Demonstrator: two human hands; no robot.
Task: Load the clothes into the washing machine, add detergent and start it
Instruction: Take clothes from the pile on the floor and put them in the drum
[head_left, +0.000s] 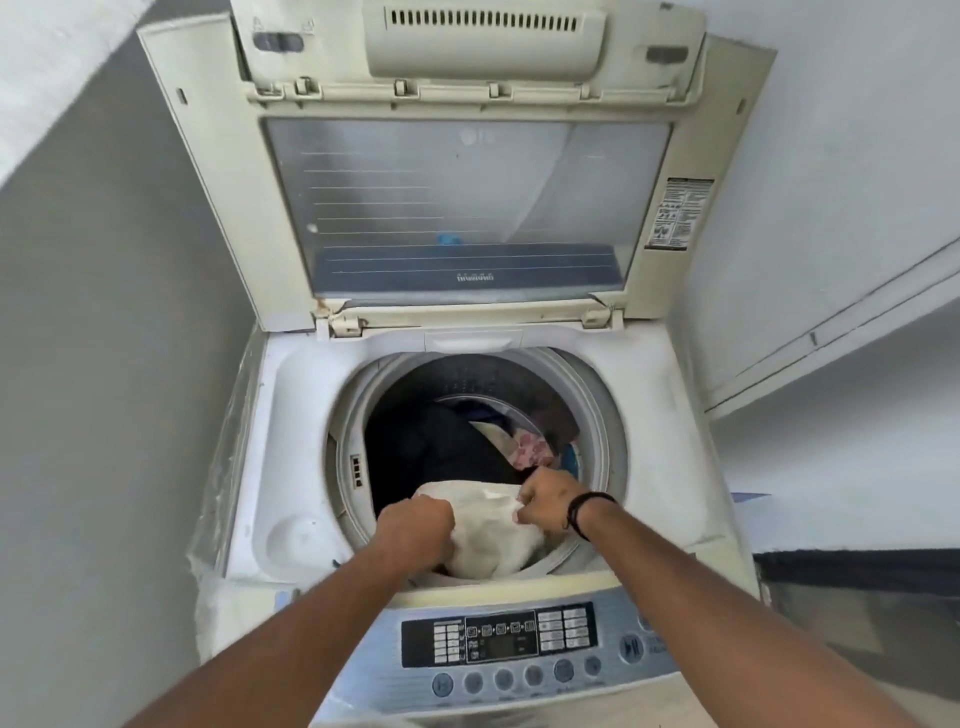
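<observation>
Hands meet at the drum mouth of the white top-loading washing machine (670, 467), lid raised. We bunch the cream cloth bundle (488, 535) to feed it down onto dark clothes (436, 447). Left hand (415, 530) and right hand (550, 501), knuckles up, fingers curled gripping it.
</observation>
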